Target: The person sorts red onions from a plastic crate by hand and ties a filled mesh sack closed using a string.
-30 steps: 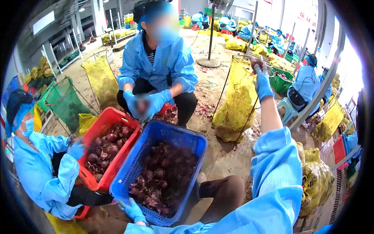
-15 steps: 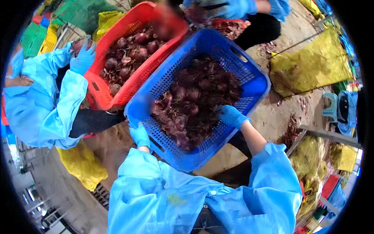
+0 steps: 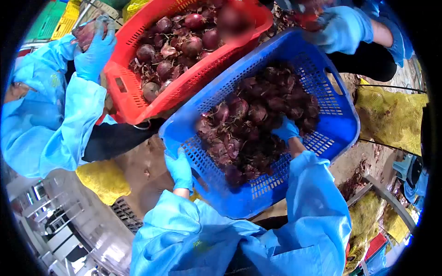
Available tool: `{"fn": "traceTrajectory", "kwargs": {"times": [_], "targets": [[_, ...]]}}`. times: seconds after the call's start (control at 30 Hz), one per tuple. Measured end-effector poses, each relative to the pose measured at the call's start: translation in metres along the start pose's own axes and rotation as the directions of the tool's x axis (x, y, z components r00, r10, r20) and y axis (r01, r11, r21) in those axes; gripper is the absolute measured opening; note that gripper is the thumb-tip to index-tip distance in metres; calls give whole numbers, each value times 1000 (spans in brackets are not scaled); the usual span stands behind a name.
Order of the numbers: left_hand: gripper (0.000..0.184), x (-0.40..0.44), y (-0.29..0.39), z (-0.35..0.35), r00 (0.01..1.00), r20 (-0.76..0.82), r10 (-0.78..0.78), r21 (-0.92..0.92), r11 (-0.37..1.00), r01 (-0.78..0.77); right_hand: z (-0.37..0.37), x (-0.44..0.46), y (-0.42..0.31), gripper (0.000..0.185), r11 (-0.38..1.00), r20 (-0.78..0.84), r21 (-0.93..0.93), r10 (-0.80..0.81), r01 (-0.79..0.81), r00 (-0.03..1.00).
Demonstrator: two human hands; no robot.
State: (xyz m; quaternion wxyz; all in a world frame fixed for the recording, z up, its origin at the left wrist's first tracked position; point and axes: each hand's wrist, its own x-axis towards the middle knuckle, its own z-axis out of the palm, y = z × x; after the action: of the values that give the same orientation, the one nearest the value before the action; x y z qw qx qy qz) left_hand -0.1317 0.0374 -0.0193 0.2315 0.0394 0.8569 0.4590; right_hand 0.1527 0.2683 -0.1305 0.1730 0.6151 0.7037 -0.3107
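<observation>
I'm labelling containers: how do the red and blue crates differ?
The blue crate sits nearer the camera; the red crate lies beyond, to the left. The wearer's right hand is inside the blue crate, not the red crate. Both have perforated walls and hold purplish bulbs.

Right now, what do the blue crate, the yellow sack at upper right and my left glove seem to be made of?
Blue crate: most likely rigid molded plastic, smooth with a slight sheen, judging by its regular slotted walls.
Yellow sack: probably plastic mesh, its surface finely ribbed and net-like; the exact fiber is unclear.
Left glove: thin, close-fitting and smooth, so perhaps nitrile or latex.
</observation>
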Motion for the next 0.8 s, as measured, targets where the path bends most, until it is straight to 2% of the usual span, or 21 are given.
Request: {"fn": "traceTrajectory", "kwargs": {"times": [0.03, 0.07, 0.1, 0.13, 0.17, 0.2, 0.27, 0.33, 0.37, 0.4, 0.47, 0.53, 0.6, 0.63, 0.8], "targets": [[24, 2, -4, 2, 998, -19, 66, -38, 997, -67, 4, 7, 9, 78, 968, -7, 232, -94, 93, 996], [23, 4, -7, 2, 991, -38, 128, -77, 988, -130, 15, 11, 13, 78, 968, -12, 230, -100, 100, 995], [23, 1, 0, 1, 1000, 2, -7, -88, 996, 7, 30, 13, 17, 69, 714, 107, 700, -147, 31, 983], [23, 1, -2, 1, 1000, 0, -8, -98, 995, 8, 41, 15, 25, 60, 264, 179, 958, -245, -112, 953], [24, 1, -7, 2, 1000, -8, 22, -88, 996, -22, 14, -14, -5, 49, 97, 281, 960, -284, -264, 917], [24, 3, -12, 3, 998, -18, 56, -79, 995, -58, 6, -30, -20, 49, -46, 361, 915, -354, -402, 863], [24, 10, -21, 6, 990, -38, 136, -63, 988, -138, 4, -46, -48, 51, -207, 250, 894, -504, -397, 827], [24, 14, -20, 4, 974, -57, 221, -46, 974, -223, -16, -89, -80, 55, -334, 179, 849, -548, -410, 817], [28, 11, -14, 4, 991, 9, 134, -55, 990, -133, -15, -103, -88, 59, -350, 156, 845, -562, -405, 812], [28, 13, -13, 4, 989, 8, 146, -72, 987, -145, -8, -106, -91, 60, -420, 115, 797, -600, -434, 791], [30, 17, -21, 9, 979, -63, 196, -40, 979, -199, -23, -142, -111, 62, -469, 109, 770, -571, -432, 814], [32, 17, -22, 7, 987, -8, 161, -109, 981, -161, -32, -167, -128, 66, -482, 84, 789, -530, -381, 844], [33, 18, -20, 11, 988, -31, 150, -120, 981, -153, -40, -188, -135, 68, -476, 109, 761, -577, -442, 809], [32, 18, -19, 13, 988, -70, 141, -65, 987, -146, -40, -199, -137, 70, -512, 107, 738, -555, -440, 825], [32, 28, -24, 19, 984, -51, 171, -117, 977, -176, -40, -229, -131, 73, -486, 68, 779, -564, -396, 823]]}}
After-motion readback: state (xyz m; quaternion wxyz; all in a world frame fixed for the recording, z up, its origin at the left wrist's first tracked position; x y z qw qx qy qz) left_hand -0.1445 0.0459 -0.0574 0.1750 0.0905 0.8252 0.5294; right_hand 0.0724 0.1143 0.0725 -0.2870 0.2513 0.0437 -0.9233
